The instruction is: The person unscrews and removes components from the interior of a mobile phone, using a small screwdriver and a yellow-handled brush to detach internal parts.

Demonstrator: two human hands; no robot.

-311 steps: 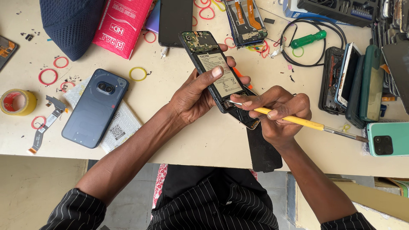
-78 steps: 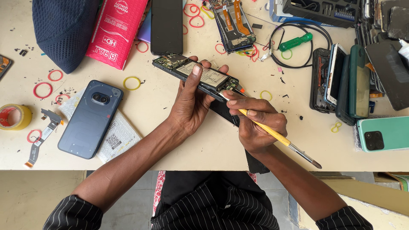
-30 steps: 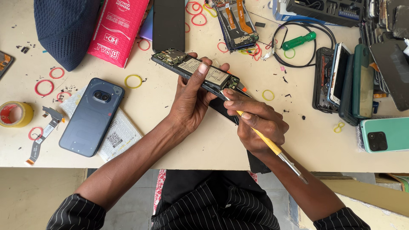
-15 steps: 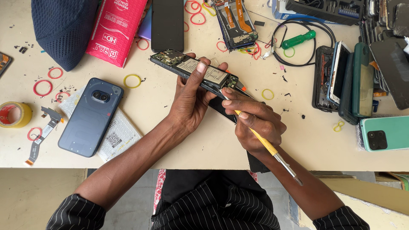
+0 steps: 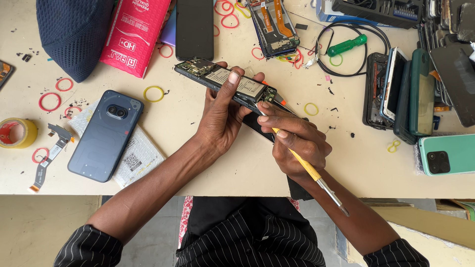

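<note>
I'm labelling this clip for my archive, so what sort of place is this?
Most likely a phone repair bench. The left hand holds an opened phone with its circuit board bare, while the right hand works on it with a yellow-handled tool. More phones stand stacked on the table.

Bare table (image 5: 247, 168) near; phone stack (image 5: 405, 91) blocks right.
</note>
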